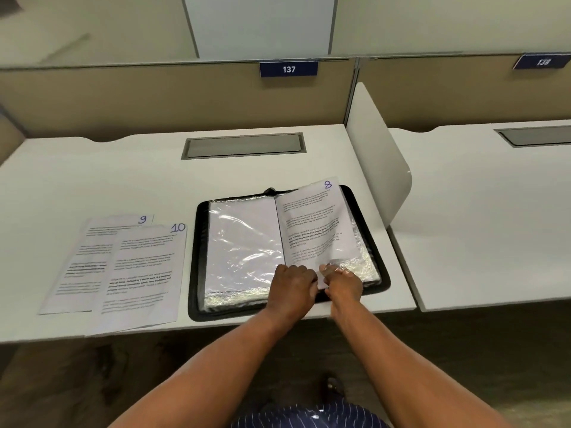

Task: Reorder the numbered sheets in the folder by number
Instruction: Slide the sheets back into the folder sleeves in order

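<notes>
Black folder (199,242) lies open on the tabletop (123,174); left hand (293,288) grips sheet 8 (315,230) by its lower edge, right hand (343,284) beside it pinches the plastic sleeve (366,264). Sheet 9 (92,257) and sheet 10 (145,267) lie left of both hands.

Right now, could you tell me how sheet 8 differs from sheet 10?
While sheet 8 sits in the folder, its top poking past the rim, sheet 10 lies on the desk, left of it. Also, sheet 8 bows, gripped at its lower edge by the left hand and right hand; sheet 10 lies flat, untouched. Both are printed pages with a blue number top right.
</notes>
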### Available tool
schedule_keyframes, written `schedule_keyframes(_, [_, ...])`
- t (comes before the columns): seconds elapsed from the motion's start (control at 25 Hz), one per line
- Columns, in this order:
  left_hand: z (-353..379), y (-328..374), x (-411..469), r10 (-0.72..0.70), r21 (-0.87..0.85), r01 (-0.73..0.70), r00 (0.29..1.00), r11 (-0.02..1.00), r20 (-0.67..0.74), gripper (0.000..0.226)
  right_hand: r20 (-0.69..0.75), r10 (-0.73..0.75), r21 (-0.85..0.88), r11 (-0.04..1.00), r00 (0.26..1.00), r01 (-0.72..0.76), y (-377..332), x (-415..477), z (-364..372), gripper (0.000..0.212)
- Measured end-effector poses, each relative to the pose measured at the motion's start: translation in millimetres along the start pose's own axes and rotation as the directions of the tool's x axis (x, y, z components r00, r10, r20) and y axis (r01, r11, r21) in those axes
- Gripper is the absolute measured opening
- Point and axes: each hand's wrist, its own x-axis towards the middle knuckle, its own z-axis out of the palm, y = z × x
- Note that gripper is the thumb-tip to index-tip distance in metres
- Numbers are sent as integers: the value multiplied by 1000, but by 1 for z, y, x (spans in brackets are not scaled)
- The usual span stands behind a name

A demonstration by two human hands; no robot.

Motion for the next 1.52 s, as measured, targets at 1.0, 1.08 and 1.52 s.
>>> schedule_keyframes(1.0, [-53, 52, 41, -636, -409, 529, 748, 743, -188, 48, 634, -480, -239, 624, 606, 744, -37, -13, -19, 27])
schedule_keyframes(1.08, [-64, 44, 38, -696, -448, 575, 699, 685, -166, 42, 695, -488, -197, 577, 528, 793, -35, -17, -16, 33])
schedule_keyframes(1.52, [-92, -34, -13, -871, -409, 775, 475, 482, -127, 34, 827, -354, -321, 338, 436, 885, 0, 3, 37, 51])
